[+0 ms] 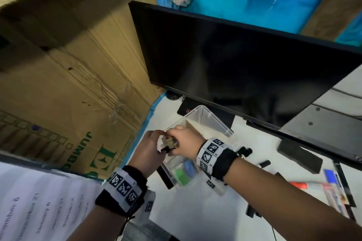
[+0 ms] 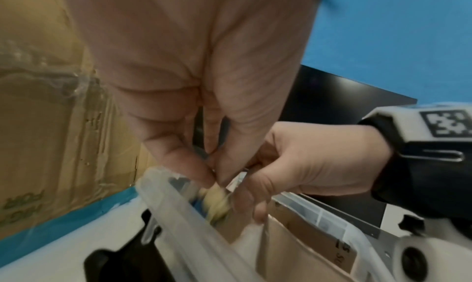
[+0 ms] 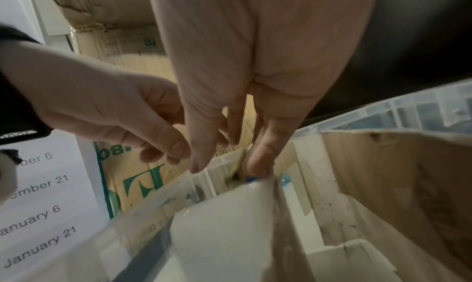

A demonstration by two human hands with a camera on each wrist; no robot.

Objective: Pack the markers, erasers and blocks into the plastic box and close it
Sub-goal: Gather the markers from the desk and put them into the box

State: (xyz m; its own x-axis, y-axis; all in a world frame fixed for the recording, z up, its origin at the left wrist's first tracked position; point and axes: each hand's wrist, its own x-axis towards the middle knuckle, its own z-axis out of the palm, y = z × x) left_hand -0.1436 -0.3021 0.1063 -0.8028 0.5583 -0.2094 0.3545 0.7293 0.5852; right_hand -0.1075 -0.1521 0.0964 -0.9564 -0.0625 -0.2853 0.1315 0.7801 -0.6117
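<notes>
A small cluster of tan and yellow blocks [image 1: 169,142] hangs over the left rim of the clear plastic box [image 1: 208,121]. My left hand [image 1: 159,144] pinches it from the left and my right hand [image 1: 176,140] grips it from the right. In the left wrist view the blocks [image 2: 217,203] show as a yellow blur just below my left fingertips [image 2: 209,180]. A green block [image 1: 181,176] and a blue block [image 1: 189,168] lie in the box. A black eraser [image 1: 299,155] and several markers [image 1: 333,188] lie on the table at the right.
A dark monitor [image 1: 235,60] stands right behind the box. A large cardboard carton [image 1: 68,84] walls off the left. Cardboard dividers [image 3: 383,185] stand inside the box. A black bar [image 1: 164,179] lies against the box's left side. Small black pieces [image 1: 244,151] are scattered nearby.
</notes>
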